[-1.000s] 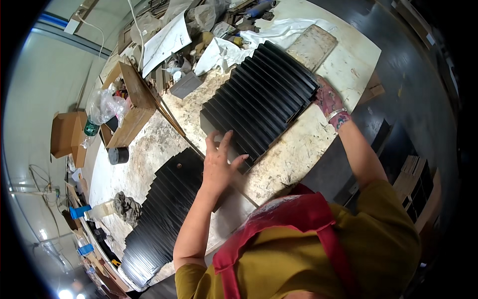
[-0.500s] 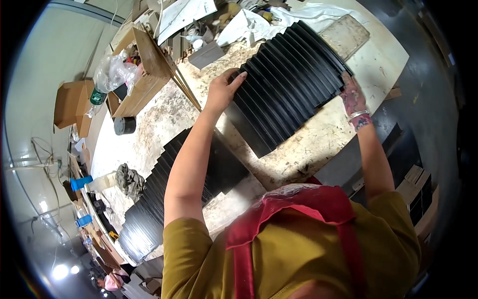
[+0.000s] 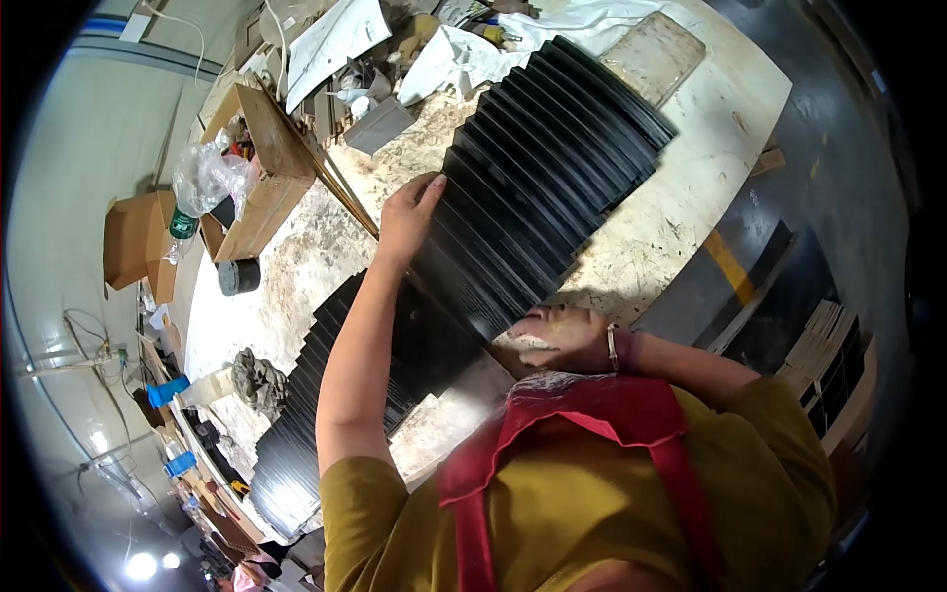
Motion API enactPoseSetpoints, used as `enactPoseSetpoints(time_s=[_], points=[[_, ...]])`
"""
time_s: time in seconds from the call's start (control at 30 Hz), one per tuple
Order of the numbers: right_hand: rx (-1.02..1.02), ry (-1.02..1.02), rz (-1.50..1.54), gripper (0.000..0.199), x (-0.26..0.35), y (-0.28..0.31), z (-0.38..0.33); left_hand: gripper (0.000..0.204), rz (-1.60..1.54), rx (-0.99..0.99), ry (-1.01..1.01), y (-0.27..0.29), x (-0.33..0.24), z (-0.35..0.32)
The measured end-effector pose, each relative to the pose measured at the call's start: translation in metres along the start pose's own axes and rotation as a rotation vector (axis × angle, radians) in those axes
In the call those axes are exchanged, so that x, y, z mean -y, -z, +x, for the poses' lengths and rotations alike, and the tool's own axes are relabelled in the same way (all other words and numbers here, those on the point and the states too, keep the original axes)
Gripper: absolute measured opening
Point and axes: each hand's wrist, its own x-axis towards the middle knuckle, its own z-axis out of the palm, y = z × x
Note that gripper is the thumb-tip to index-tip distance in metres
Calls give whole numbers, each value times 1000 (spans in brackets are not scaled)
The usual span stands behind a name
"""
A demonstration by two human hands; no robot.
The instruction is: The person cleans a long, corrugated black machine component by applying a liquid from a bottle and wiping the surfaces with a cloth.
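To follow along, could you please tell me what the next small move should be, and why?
I would perhaps settle the right hand on the near left corner of the upper pleated black cover: the left hand is at its far left corner, and the right is close by the near one, though contact is unclear.

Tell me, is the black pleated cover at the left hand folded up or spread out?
Spread, at least partly: the cover lies across the table, its ridges showing as separate rows.
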Motion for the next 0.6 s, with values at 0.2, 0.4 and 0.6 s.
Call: enactPoseSetpoints(time_s=[0.2, 0.4, 0.6], points=[[-251, 261, -122, 20, -20, -2, -23, 49, -177, -74, -112, 4, 9, 31], [-317, -330, 365, 36, -38, -6, -24, 58, -90, 110, -252, -28, -25, 71], [-69, -585, 70, 63, -13, 9, -8, 56, 239, 263, -100, -18, -19, 70]])
